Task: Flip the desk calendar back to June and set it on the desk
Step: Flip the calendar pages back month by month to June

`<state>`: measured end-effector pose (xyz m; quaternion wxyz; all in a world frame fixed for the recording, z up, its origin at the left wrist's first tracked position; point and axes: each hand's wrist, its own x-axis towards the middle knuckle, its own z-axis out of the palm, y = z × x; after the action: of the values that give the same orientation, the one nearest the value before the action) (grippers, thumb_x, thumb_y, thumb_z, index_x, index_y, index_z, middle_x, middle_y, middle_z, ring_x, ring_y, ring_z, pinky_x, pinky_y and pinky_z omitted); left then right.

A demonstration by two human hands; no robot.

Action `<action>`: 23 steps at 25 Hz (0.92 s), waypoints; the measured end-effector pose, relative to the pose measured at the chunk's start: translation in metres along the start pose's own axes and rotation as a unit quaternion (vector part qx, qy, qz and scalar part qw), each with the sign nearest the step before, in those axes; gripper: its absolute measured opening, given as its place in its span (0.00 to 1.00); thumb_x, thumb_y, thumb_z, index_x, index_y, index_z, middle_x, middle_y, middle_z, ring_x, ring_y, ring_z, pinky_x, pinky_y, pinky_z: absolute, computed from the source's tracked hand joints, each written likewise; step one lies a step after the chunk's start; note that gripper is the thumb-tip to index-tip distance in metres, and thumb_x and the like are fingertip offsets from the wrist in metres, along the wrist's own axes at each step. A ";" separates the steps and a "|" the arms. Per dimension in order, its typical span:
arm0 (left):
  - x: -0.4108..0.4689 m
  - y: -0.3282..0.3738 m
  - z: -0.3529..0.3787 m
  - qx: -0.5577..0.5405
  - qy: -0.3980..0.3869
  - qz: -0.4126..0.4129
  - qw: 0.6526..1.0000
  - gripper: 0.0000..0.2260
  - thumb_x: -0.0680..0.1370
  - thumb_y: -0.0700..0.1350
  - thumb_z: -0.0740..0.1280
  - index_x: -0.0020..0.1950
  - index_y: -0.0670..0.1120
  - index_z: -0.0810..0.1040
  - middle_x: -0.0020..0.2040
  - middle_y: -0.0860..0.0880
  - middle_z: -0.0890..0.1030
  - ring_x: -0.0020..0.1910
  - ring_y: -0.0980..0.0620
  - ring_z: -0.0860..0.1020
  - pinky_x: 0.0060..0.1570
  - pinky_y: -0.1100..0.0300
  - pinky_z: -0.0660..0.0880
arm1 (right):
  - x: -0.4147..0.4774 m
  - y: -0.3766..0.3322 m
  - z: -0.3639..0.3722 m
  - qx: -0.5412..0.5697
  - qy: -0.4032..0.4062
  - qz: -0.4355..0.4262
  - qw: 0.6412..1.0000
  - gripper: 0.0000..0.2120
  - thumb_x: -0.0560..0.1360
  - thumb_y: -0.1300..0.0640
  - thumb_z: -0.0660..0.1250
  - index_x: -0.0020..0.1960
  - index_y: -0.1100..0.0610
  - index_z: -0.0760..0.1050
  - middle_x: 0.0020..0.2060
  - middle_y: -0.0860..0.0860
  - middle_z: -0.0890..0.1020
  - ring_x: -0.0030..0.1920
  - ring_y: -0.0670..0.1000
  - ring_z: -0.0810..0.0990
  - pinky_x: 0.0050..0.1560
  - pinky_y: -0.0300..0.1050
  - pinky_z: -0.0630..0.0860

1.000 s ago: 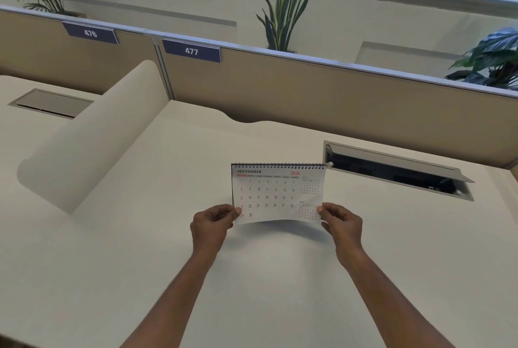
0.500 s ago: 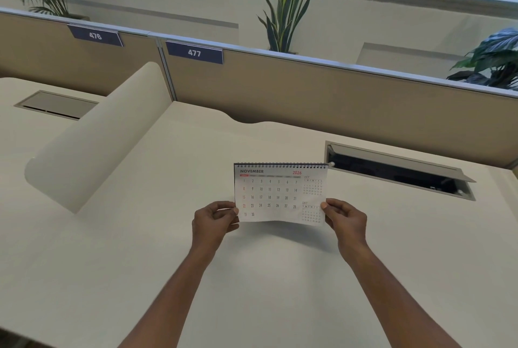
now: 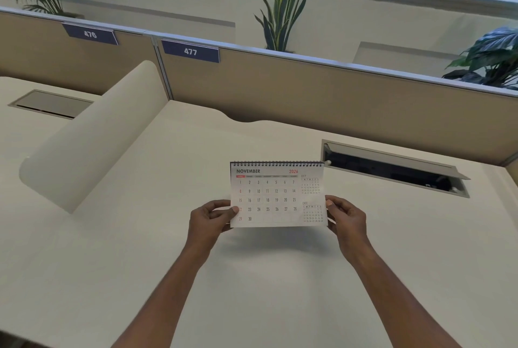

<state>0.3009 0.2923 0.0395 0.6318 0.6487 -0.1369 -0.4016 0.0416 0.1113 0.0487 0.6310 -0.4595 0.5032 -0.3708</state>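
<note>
A white spiral-bound desk calendar [image 3: 276, 193] is held upright above the cream desk [image 3: 252, 277], its shadow lying on the surface below. The facing page reads NOVEMBER 2026, with small OCT and DEC grids on its right side. My left hand [image 3: 210, 218] pinches the lower left edge, thumb on the front near the 22. On the other side, my right hand [image 3: 346, 217] grips the lower right edge, thumb beside the DEC grid. The pages behind the front one are hidden.
An open cable tray [image 3: 392, 168] with a raised lid is sunk into the desk just behind and right of the calendar. A curved cream side divider [image 3: 92, 140] stands to the left. Tan partitions [image 3: 336, 101] labelled 476 and 477 close off the back, plants behind.
Both hands have lifted the calendar slightly and brought its bottom edge forward, so the November page faces me flatter. The grip on both lower corners is the same.
</note>
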 end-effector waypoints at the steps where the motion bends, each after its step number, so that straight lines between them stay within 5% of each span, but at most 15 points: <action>1: -0.001 0.001 -0.001 -0.004 -0.006 0.001 1.000 0.11 0.75 0.39 0.79 0.56 0.40 0.84 0.46 0.41 0.90 0.47 0.45 0.89 0.45 0.55 0.85 | -0.001 -0.001 0.000 0.003 -0.005 0.000 1.000 0.08 0.82 0.64 0.67 0.57 0.61 0.83 0.49 0.55 0.89 0.48 0.53 0.88 0.44 0.46 0.83; 10: -0.006 0.011 -0.002 -0.048 -0.010 0.009 0.999 0.07 0.78 0.44 0.76 0.55 0.44 0.86 0.50 0.43 0.90 0.46 0.45 0.89 0.39 0.57 0.84 | -0.008 -0.010 -0.004 0.070 -0.048 0.015 0.996 0.10 0.79 0.62 0.71 0.59 0.62 0.82 0.51 0.57 0.89 0.47 0.54 0.88 0.41 0.45 0.84; 23: -0.009 0.040 -0.004 -0.077 -0.019 0.044 0.996 0.12 0.77 0.38 0.77 0.59 0.45 0.85 0.50 0.41 0.90 0.49 0.45 0.89 0.41 0.55 0.84 | -0.012 -0.036 -0.003 0.084 -0.051 -0.017 0.995 0.10 0.78 0.61 0.72 0.59 0.60 0.82 0.51 0.56 0.89 0.50 0.57 0.88 0.42 0.47 0.86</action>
<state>0.3113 0.2952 0.0791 0.6945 0.5833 -0.1463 -0.3950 0.0362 0.1112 0.0868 0.6858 -0.4314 0.4297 -0.3987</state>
